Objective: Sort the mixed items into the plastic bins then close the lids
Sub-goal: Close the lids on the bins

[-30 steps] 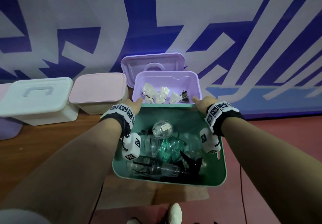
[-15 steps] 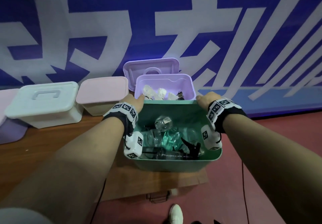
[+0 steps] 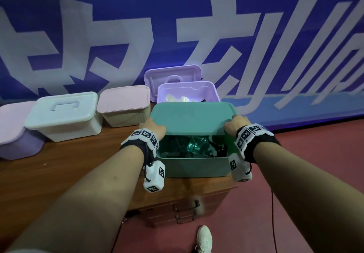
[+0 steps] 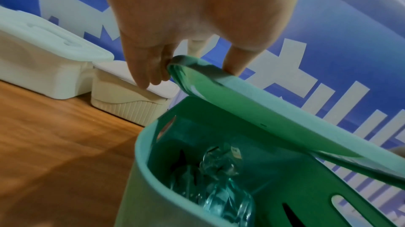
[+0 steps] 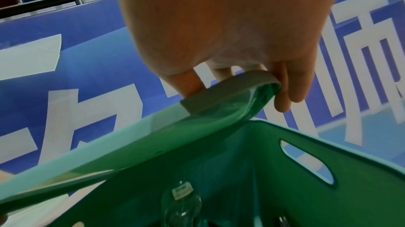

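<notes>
A green bin (image 3: 193, 167) stands at the table's right end with clear plastic bottles (image 4: 221, 196) and black pieces inside. Its green lid (image 3: 192, 117) hangs tilted over the bin, far edge low, near edge raised. My left hand (image 3: 154, 128) grips the lid's near left corner (image 4: 175, 64), and my right hand (image 3: 234, 125) grips the near right corner (image 5: 263, 81). Behind stands an open purple bin (image 3: 189, 91) holding white shuttlecocks, its purple lid (image 3: 173, 75) leaning against the wall.
Left of the green bin, a pink-lidded beige bin (image 3: 124, 105), a white bin with a handle (image 3: 63, 115) and a purple bin (image 3: 15, 134) stand shut on the wooden table (image 3: 59, 170). The table's right edge is beside the green bin; red floor lies below.
The green lid has come up from behind the bin and now covers most of its opening. Both hands moved with it, nearer and higher. The camera has pulled back.
</notes>
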Demonstrator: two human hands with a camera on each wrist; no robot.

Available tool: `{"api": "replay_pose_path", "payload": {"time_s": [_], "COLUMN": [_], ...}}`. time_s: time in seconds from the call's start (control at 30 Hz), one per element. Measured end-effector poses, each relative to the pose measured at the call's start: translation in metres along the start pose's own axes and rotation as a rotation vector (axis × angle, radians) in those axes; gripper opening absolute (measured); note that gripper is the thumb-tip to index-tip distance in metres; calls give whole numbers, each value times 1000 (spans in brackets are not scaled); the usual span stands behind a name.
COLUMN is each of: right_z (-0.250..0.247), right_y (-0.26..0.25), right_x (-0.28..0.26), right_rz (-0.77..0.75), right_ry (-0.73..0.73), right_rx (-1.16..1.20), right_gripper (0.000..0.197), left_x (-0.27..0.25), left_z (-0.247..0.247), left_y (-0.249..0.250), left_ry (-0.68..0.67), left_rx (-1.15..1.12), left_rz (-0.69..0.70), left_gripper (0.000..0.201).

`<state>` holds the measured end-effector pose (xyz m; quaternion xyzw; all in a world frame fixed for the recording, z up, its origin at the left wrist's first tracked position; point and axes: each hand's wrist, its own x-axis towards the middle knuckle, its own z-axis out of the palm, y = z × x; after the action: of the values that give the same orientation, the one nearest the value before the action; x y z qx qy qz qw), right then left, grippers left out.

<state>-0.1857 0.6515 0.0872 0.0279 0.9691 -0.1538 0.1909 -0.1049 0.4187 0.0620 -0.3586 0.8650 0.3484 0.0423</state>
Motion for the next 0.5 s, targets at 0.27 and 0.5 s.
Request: {"api": "replay_pose_path", "payload": {"time_s": [0.27, 0.5], "right_z": [41, 60], "right_y": [18, 27], "right_x": [-12, -9], "right_rz": [130, 165], "right_ry": [30, 103], "right_rx": [33, 55], "right_gripper": [48, 48], "left_x": [-23, -35], "left_z": [30, 49], "left_y": [-23, -30], "left_ry": [-6, 22], "left_rx": [-6, 0], "left_rz": [-95, -153], "left_gripper": [50, 57]}}
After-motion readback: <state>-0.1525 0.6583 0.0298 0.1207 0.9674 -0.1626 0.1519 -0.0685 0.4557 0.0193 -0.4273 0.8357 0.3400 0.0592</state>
